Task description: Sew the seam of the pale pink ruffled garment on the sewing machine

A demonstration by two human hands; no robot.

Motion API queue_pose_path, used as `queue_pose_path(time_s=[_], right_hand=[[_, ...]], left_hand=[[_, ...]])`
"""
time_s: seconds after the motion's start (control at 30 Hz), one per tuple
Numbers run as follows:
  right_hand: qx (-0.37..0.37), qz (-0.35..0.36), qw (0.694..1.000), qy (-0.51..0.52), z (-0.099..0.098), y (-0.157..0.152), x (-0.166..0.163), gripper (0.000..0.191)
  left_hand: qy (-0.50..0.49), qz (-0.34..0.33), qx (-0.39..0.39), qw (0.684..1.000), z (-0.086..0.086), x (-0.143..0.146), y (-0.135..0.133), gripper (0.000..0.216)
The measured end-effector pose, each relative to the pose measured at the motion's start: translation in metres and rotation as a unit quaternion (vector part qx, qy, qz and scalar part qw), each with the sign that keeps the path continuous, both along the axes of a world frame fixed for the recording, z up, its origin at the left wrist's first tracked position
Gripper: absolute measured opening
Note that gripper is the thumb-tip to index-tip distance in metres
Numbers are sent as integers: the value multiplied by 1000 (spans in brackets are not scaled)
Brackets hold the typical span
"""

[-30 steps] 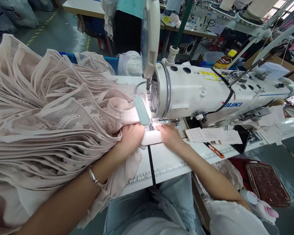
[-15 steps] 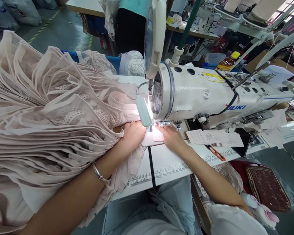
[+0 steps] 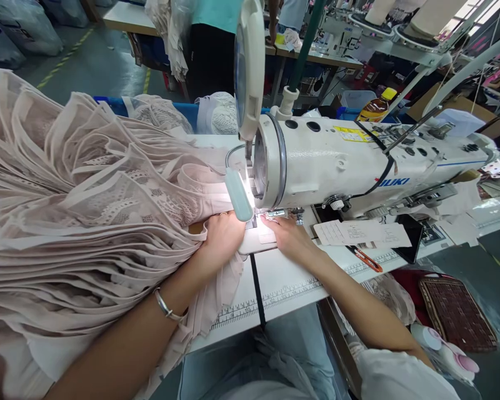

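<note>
A big heap of pale pink pleated and lace fabric (image 3: pixel 79 205) covers the left of the sewing table (image 3: pixel 291 278). My left hand (image 3: pixel 220 236) lies flat on the fabric's edge just left of the needle, fingers stretched forward. My right hand (image 3: pixel 285 233) presses flat on the lit strip of fabric (image 3: pixel 258 240) under the presser foot, fingers extended toward the needle. The white sewing machine (image 3: pixel 358 161) stands across the table behind both hands, its lamp (image 3: pixel 238 194) shining on the seam.
Paper slips (image 3: pixel 358 233), a black phone (image 3: pixel 408 236) and orange snips (image 3: pixel 366 259) lie right of my right hand. A round magnifier (image 3: pixel 248 61) rises over the machine head. A person stands behind at another table. A woven mat (image 3: pixel 456 314) lies on the floor, right.
Both hands stay flat at the needle and have crept slightly forward with the fabric. The view has shifted a little.
</note>
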State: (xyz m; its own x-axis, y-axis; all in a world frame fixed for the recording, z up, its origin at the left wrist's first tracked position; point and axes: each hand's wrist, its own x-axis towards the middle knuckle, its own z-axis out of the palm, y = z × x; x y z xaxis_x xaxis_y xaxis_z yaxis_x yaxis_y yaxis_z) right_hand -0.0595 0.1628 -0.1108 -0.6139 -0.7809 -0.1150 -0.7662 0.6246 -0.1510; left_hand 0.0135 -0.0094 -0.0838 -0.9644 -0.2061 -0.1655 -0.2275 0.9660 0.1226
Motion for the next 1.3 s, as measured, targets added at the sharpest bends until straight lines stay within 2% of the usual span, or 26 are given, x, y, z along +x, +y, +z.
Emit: queue_pose_path(time_s=[0.27,0.57,0.87,1.1,1.3], right_hand=[[27,4,999,23,1,-6,2,52],[33,-3,999,16,9,-11,6,44],[61,-5,998,16,14,-13,7,45],[64,-6,998,16,9,-11,4,48],[41,-14,998,38,1,-13,5,40]], left_hand=[[-5,21,1,1000,1,-1,1,30],[-12,-8,-29,999,-3,-1,0,29],[-23,-3,-34,999,-3,-2,0,29],[-34,-11,-42,999,-6,-3,0,31],[-31,-9,-38,999,-5,-2,1,30]])
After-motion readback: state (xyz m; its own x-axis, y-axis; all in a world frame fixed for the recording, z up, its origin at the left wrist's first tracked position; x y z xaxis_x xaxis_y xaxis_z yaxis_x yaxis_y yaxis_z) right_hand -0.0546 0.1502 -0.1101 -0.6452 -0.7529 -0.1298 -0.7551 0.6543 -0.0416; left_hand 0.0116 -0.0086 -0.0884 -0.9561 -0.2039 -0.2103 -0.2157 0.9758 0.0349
